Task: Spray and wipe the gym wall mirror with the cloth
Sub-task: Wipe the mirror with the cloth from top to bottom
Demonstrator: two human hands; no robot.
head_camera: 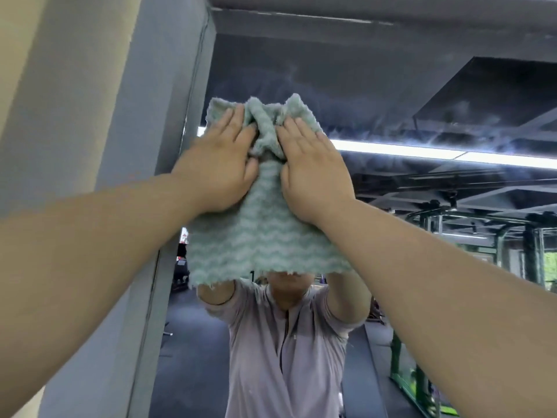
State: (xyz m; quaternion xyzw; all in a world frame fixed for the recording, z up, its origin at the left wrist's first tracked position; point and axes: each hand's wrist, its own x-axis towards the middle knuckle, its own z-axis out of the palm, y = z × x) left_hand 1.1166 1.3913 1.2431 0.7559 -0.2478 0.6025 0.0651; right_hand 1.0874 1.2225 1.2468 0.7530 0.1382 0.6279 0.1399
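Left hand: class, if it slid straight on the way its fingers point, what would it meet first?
The left hand points up along the cloth, so first the cloth's bunched top edge, then, probably, streaky bare mirror above.

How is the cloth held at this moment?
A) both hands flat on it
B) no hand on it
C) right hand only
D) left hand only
A: the left hand and right hand both lie with straight fingers on the cloth, pressing it against the mirror.
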